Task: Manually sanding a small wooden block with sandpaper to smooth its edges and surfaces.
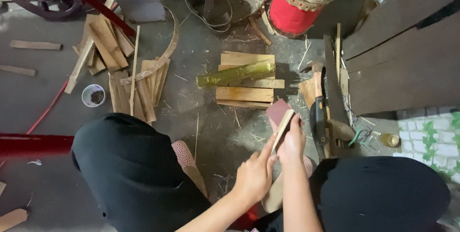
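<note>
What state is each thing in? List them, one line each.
Bamboo strip: upright, pinched between both hands.
Sandpaper: folded behind the strip.
Left hand: fingers on the strip.
Right hand: shut on strip and sandpaper.
Green bamboo tube: lying across stacked planks.
Handsaw: lying flat.
Small cup: upright.

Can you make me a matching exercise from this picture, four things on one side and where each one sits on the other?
Things:
1. green bamboo tube
2. thin pale wooden strip
3. small white cup
4. red cylindrical drum

Places:
A. on the floor left of the loose wooden slats
B. at the top, right of the middle
C. lying across a stack of flat boards
D. between the person's two hands

Pairs: 1-C, 2-D, 3-A, 4-B
</note>
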